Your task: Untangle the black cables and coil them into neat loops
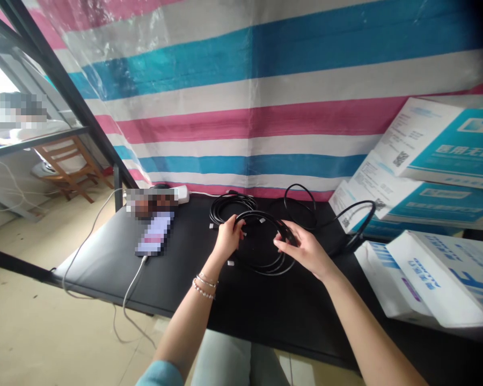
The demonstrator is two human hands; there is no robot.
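Between my two hands a black cable [261, 214] is wound into a loose coil, held just over the black tabletop. My left hand [228, 236] is closed round the coil's left side. On the right side, my right hand [300, 244] grips the gathered strands between thumb and fingers. Behind the held cable lies another coiled black cable [233, 203] with pale connector ends. More black cable [301, 187] loops up at the back and runs right towards the boxes.
Stacked blue-and-white boxes [414, 198] and tilted white boxes [430, 279] stand on the right. A phone [156, 236] with a charging cord lies left, near a white power strip [181, 194]. Behind hangs a striped sheet [249, 123]. A person sits by a wooden chair [68, 166].
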